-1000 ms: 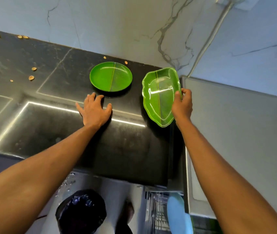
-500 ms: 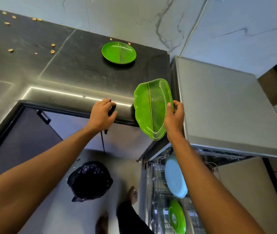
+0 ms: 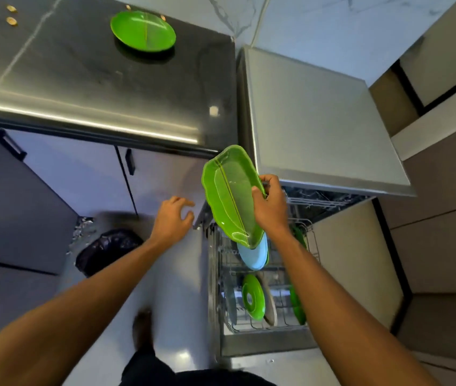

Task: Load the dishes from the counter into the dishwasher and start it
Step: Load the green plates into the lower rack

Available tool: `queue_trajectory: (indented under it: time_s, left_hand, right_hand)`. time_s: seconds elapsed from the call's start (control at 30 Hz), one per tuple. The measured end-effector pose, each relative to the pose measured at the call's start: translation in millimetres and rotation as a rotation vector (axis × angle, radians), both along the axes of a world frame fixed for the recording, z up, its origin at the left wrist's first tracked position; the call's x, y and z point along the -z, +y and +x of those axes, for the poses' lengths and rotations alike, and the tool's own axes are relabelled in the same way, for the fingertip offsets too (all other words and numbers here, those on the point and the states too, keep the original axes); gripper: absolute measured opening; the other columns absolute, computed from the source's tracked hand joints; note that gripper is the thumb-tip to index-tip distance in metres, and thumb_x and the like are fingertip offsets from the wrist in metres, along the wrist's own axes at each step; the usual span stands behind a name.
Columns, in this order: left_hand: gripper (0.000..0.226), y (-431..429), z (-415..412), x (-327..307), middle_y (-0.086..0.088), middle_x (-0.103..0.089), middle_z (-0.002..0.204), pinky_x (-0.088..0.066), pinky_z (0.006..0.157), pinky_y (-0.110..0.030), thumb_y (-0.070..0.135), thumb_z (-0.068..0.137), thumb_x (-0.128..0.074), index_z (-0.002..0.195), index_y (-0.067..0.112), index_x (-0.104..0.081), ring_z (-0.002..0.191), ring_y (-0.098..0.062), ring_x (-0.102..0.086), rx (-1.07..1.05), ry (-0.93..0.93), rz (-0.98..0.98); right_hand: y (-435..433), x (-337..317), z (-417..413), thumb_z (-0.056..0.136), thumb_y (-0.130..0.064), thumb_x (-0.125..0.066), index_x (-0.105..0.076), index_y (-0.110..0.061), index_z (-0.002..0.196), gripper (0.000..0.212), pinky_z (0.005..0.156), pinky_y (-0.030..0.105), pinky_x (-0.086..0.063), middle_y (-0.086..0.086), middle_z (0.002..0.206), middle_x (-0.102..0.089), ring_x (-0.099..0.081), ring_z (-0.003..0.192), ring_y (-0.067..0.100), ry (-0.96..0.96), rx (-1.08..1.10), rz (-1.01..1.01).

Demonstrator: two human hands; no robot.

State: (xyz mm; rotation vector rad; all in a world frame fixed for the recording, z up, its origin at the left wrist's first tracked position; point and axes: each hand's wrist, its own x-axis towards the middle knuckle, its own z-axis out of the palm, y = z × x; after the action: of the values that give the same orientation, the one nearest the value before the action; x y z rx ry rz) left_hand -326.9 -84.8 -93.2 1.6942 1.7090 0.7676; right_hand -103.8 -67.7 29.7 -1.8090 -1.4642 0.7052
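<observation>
Above dishwasher rack, right hand grips leaf-shaped green plate by its right edge, thumb on face, fingers curled behind. Plate tilted, lower tip overlapping light blue plate standing in rack. Left of rack, left hand holds nothing, fingers loosely spread. Round green plate lies on counter, well beyond rack.

dark stone counter — round green plate near the back, small golden bits scattered left

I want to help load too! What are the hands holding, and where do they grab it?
The right hand holds the green leaf-shaped plate by its right edge. The left hand holds nothing.
</observation>
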Motion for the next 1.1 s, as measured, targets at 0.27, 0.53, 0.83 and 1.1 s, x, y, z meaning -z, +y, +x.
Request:
queue_trajectory:
  time_s: [0.27,0.53,0.83,1.1]
  left_hand:
    - [0.029,-117.0,131.8,73.9,-0.010,-0.071,0.101,-0.048,0.090,-0.039,0.025,0.078,-0.054,0.096,0.015,-0.075,0.097,-0.034,-0.066,0.058,0.007,-0.331]
    - [0.019,-179.6,276.6,125.4,-0.010,-0.073,0.102,-0.049,0.082,-0.033,0.016,0.082,-0.066,0.098,0.012,-0.075,0.093,-0.031,-0.068,0.094,0.054,-0.511]
    - [0.022,-205.8,394.4,182.9,-0.004,-0.069,0.116,-0.051,0.093,-0.033,0.023,0.091,-0.065,0.112,0.016,-0.070,0.106,-0.020,-0.065,0.233,0.047,-0.684]
    - [0.025,-200.6,432.1,252.3,-0.001,-0.066,0.122,-0.048,0.095,-0.027,0.021,0.092,-0.060,0.117,0.020,-0.066,0.112,-0.016,-0.061,0.369,0.142,-0.737]
  right_hand:
    - [-75.2,87.0,142.2,0.095,-0.017,-0.061,-0.056,-0.025,0.109,0.017,0.075,0.036,-0.051,-0.006,0.099,-0.069,-0.066,0.087,0.018,-0.060,-0.096,-0.191]
    - [-157.0,183.4,293.6,0.089,-0.010,-0.062,-0.050,-0.028,0.097,0.024,0.068,0.041,-0.050,-0.009,0.087,-0.060,-0.060,0.079,0.021,0.001,0.032,-0.376]
    - [-200.7,278.8,387.3,0.092,-0.008,-0.061,-0.051,-0.015,0.101,0.015,0.070,0.031,-0.036,0.003,0.096,-0.060,-0.059,0.086,0.031,0.040,0.353,-0.620]
    - [-184.3,356.3,421.0,0.092,-0.013,-0.061,-0.048,-0.016,0.100,0.016,0.066,0.032,-0.042,0.006,0.095,-0.061,-0.061,0.087,0.031,-0.009,0.395,-0.594]
